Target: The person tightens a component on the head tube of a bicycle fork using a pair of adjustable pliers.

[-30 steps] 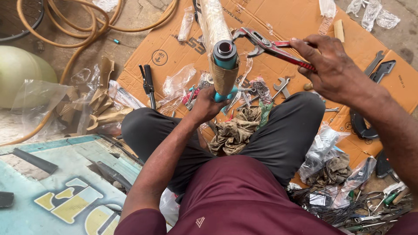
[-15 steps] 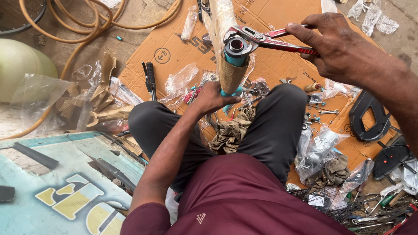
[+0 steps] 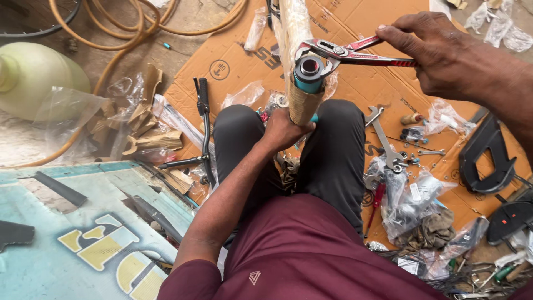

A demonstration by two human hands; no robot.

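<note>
left hand (image 3: 284, 130): i see it clenched around the lower end of the paper-wrapped tube (image 3: 304, 99), which stands upright between the knees.
right hand (image 3: 438, 53): i see it closed on the red handles of the pliers (image 3: 344, 53).
pliers: jaws sit around the teal-collared tube top (image 3: 308, 71).
underneath: flattened cardboard (image 3: 233, 61).
nearby: a spanner (image 3: 384, 139) lies right of the knee; yellow hose (image 3: 133, 28) coils at upper left.
</note>
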